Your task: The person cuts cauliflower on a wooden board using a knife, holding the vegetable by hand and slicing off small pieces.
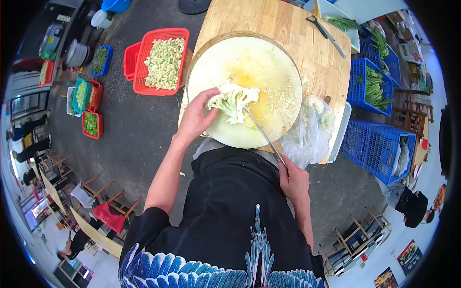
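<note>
A large piece of cauliflower lies on the round white chopping board, its cut stems showing. My left hand grips its left side between thumb and fingers. In my right hand is the handle of a knife, its blade slanting up over the board so the tip meets the cauliflower's lower right. Small white crumbs are scattered on the board's right half. Just right of the board, near my right hand, sits a clear plastic bag with pale pieces inside.
The board rests on a wooden table, where a dark-handled peeler or knife lies. Left stands a red basket of cut cauliflower florets. Blue crates with greens are at right. Several people are farther off.
</note>
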Demonstrator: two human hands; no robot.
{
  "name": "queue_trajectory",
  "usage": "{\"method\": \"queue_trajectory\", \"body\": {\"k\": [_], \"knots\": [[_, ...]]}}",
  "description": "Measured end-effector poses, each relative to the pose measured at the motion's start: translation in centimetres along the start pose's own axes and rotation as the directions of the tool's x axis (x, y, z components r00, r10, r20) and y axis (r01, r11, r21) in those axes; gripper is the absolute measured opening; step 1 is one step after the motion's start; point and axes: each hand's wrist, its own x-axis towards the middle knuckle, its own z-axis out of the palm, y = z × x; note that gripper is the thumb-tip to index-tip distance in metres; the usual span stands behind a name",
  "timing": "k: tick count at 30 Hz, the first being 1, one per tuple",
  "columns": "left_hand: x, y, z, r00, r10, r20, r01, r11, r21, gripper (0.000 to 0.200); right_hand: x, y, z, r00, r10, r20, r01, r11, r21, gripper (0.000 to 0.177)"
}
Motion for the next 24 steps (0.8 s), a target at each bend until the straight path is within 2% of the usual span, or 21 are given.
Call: {"method": "queue_trajectory", "body": {"k": [3, 6, 9, 10, 13, 16, 22, 24], "knots": [[-0.4, -0.3, 0.9, 0.996, 0.038, -0.075, -0.037, 0.999, 0.012, 0.052, -0.1, -0.3, 0.1, 1.000, 0.004, -0.019, -0.004, 1.000, 0.015, 0.025], [-0.9, -1.3, 3.0, 0.968, 0.199, -0.152, -0.186, 0.978, 0.098, 0.058, -0.2, -0.6, 0.2, 0.999, 0.016, -0.034, -0.014, 0.999, 0.047, 0.025], [-1.5, -0.1, 5.1, 0.949, 0.234, -0.211, -0.191, 0.960, 0.203, 0.067, -0.6, -0.6, -0.1, 0.998, 0.056, -0.012, -0.055, 0.997, 0.051, 0.025], [-1.5, 0.7, 5.4, 0.959, 0.190, -0.209, -0.140, 0.962, 0.233, 0.073, -0.6, -0.4, -0.1, 0.998, 0.064, -0.015, -0.063, 0.997, 0.051, 0.025], [-1.5, 0.7, 5.7, 0.949, 0.261, -0.176, -0.210, 0.941, 0.264, 0.080, -0.9, -0.1, -0.3, 0.995, 0.097, -0.006, -0.096, 0.994, 0.054, 0.025], [-1.9, 0.4, 4.9, 0.992, 0.079, -0.097, -0.091, 0.988, -0.123, 0.088, -1.1, -0.1, -0.6, 0.991, 0.131, 0.017, -0.132, 0.989, 0.065, 0.026], [-2.9, -0.2, 2.8, 0.994, 0.084, 0.065, -0.086, 0.996, 0.020, 0.083, -1.3, 0.3, -0.1, 0.990, 0.141, 0.014, -0.142, 0.982, 0.123, 0.026], [-3.1, -0.7, 3.7, 0.991, 0.124, -0.044, -0.120, 0.989, 0.086, 0.079, -1.3, 0.3, 0.0, 0.991, 0.136, 0.007, -0.136, 0.982, 0.134, 0.026]]}}
